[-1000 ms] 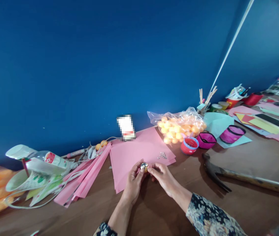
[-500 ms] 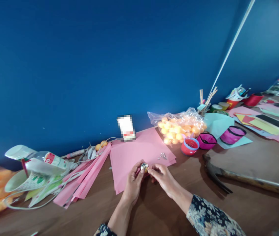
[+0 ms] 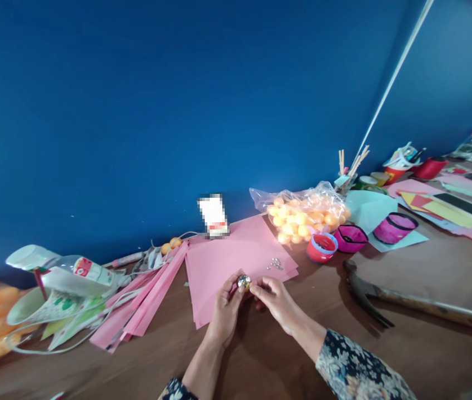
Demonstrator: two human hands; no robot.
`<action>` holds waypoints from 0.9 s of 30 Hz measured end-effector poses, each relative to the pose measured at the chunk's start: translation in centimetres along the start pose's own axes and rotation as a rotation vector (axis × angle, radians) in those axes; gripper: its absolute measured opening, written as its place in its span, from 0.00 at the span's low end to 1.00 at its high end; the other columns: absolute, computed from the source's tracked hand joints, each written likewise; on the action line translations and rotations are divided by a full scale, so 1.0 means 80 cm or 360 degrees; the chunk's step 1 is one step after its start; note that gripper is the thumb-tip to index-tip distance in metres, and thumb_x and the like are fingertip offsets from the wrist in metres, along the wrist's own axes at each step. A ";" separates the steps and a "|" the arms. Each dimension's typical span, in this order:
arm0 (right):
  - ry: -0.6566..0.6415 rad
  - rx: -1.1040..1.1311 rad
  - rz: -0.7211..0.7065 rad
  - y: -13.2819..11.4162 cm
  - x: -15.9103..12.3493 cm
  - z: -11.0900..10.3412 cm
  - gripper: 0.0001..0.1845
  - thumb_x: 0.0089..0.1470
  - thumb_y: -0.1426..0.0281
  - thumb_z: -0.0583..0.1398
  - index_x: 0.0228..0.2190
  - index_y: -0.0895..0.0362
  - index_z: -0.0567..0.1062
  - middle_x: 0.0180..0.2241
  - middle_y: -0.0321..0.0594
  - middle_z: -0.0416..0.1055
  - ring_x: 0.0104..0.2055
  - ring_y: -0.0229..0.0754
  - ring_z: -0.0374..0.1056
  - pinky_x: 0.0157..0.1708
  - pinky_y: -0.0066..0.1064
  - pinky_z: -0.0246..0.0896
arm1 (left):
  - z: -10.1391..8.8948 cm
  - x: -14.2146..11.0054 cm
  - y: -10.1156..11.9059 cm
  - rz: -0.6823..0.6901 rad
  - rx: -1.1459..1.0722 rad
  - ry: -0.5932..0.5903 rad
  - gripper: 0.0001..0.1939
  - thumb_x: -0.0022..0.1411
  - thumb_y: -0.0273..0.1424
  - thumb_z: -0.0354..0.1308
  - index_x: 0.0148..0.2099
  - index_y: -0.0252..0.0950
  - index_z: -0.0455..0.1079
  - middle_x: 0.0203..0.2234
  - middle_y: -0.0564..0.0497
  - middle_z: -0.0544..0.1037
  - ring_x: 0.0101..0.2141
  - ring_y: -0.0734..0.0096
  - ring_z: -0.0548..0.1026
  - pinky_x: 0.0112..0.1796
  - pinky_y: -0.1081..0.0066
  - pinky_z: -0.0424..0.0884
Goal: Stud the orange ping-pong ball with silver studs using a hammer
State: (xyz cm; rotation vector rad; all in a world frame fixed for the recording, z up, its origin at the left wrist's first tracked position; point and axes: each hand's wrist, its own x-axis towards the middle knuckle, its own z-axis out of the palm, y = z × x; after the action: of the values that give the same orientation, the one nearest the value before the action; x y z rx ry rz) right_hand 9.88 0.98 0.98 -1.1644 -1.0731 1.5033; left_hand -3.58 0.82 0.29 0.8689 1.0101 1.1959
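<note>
Near the front edge of the pink paper sheets (image 3: 223,261), my left hand (image 3: 226,308) is closed round a small shiny silver-and-gold ball (image 3: 244,282), thumb in front and fingers behind. My right hand (image 3: 276,300) meets the ball's right side with thumb and forefinger pinched together. Whether those fingertips hold a tiny piece is too small to see. On the paper just beyond my right hand lie several small shiny beads (image 3: 276,264).
Right of the paper stand a red cup (image 3: 321,248) and two magenta round pouches (image 3: 351,238). A claw hammer (image 3: 411,303) lies farther right. Behind is a bag of orange balls (image 3: 302,216). Pink paper strips (image 3: 148,300) and a plastic bottle (image 3: 88,272) lie to the left.
</note>
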 end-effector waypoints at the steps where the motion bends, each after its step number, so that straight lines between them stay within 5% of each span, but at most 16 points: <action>1: -0.0004 0.0003 -0.0001 0.000 0.000 0.000 0.14 0.46 0.60 0.61 0.26 0.60 0.72 0.21 0.33 0.67 0.23 0.34 0.61 0.20 0.23 0.58 | 0.000 0.000 0.000 0.0004 0.0004 0.0003 0.23 0.53 0.34 0.59 0.52 0.37 0.66 0.47 0.44 0.73 0.49 0.58 0.68 0.50 0.60 0.62; 27: -0.0037 0.0074 0.0037 0.000 0.000 0.000 0.14 0.47 0.60 0.61 0.27 0.59 0.72 0.24 0.34 0.68 0.26 0.35 0.62 0.23 0.24 0.60 | -0.001 0.001 -0.004 0.0002 -0.0025 -0.0039 0.23 0.55 0.34 0.57 0.53 0.35 0.63 0.47 0.43 0.72 0.47 0.59 0.69 0.51 0.57 0.62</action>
State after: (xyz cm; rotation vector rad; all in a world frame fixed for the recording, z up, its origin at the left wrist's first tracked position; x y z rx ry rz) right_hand 9.87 0.96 1.01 -1.1331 -1.0378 1.5549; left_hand -3.54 0.86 -0.07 0.8700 0.9793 1.1897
